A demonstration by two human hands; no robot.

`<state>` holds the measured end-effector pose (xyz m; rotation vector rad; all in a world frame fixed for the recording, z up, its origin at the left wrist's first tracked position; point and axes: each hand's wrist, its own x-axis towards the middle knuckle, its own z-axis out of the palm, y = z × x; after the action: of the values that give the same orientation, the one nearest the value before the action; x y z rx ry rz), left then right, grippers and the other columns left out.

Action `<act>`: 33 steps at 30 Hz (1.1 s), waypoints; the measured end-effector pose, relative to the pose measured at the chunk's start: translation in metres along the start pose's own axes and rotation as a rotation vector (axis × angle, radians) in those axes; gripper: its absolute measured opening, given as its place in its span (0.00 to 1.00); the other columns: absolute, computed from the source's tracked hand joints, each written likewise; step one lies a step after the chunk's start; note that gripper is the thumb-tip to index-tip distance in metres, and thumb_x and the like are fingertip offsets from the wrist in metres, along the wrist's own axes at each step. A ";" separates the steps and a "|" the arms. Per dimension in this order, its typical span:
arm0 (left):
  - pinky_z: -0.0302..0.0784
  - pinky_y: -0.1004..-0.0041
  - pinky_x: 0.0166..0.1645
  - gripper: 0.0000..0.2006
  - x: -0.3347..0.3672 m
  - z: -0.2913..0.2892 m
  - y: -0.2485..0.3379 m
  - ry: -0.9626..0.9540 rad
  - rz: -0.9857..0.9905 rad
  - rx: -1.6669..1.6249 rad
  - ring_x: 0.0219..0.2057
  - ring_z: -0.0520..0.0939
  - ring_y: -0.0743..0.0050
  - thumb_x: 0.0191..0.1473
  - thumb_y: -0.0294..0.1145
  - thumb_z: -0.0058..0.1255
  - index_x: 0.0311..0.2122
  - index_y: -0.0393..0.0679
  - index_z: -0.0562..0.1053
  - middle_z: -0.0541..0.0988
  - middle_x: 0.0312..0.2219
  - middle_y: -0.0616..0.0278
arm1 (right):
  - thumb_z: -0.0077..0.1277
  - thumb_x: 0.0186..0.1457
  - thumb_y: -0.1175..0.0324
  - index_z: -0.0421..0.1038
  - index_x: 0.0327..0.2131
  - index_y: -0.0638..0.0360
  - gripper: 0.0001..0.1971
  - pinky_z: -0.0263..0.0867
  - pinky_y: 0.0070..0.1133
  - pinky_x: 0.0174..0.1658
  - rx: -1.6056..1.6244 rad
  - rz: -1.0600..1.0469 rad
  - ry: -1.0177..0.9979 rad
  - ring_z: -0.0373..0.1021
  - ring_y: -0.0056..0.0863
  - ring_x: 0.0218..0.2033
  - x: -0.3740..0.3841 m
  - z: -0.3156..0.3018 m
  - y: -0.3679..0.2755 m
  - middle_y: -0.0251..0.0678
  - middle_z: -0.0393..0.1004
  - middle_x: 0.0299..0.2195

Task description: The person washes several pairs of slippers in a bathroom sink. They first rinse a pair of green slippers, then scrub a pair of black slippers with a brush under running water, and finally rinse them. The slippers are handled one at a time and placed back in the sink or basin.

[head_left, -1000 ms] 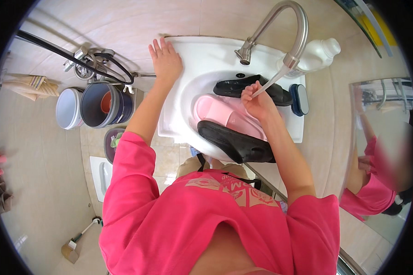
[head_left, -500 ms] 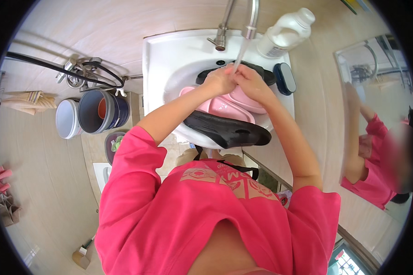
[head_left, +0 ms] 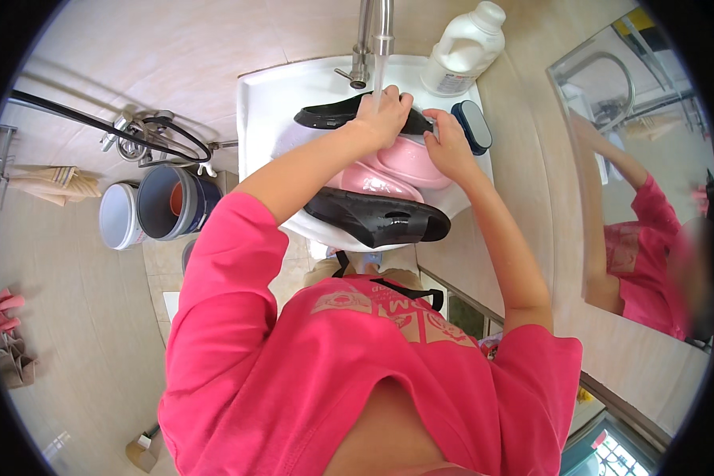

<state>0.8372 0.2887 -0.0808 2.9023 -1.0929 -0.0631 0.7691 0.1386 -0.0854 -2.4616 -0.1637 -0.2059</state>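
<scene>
Running water falls from the faucet (head_left: 383, 36) onto my left hand (head_left: 386, 117), whose fingers are wrapped over the middle of a wet black slipper (head_left: 325, 116) at the back of the sink. At that slipper's right end, my right hand (head_left: 451, 148) grips the edge between thumb and fingers. Two pink slippers (head_left: 411, 163) lie in the basin just in front, partly hidden by my left forearm. A second black slipper (head_left: 377, 216), wet and shiny, rests across the front rim of the white sink (head_left: 263, 99).
A white handled bottle (head_left: 466, 49) stands at the sink's back right corner. Below it, on the right rim, lies a dark blue oval brush-like object (head_left: 474, 128). Buckets (head_left: 157, 202) and a shower hose (head_left: 170, 127) are to the left; a mirror (head_left: 635, 190) hangs at right.
My hands, together under the stream before, have moved apart onto the far black slipper, which now sits higher in view. The view has shifted slightly.
</scene>
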 end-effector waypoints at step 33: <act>0.70 0.73 0.25 0.12 0.022 0.043 -0.080 0.362 -0.757 -1.410 0.21 0.75 0.75 0.50 0.35 0.45 0.29 0.36 0.74 0.75 0.18 0.60 | 0.46 0.46 0.60 0.74 0.31 0.57 0.13 0.58 0.33 0.44 -0.451 -0.083 -0.313 0.63 0.37 0.42 0.064 0.078 -0.061 0.39 0.68 0.38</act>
<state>0.9047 0.3333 -0.1287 1.6973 0.2078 -0.2070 0.8295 0.2390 -0.0963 -2.9286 -0.3903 0.1258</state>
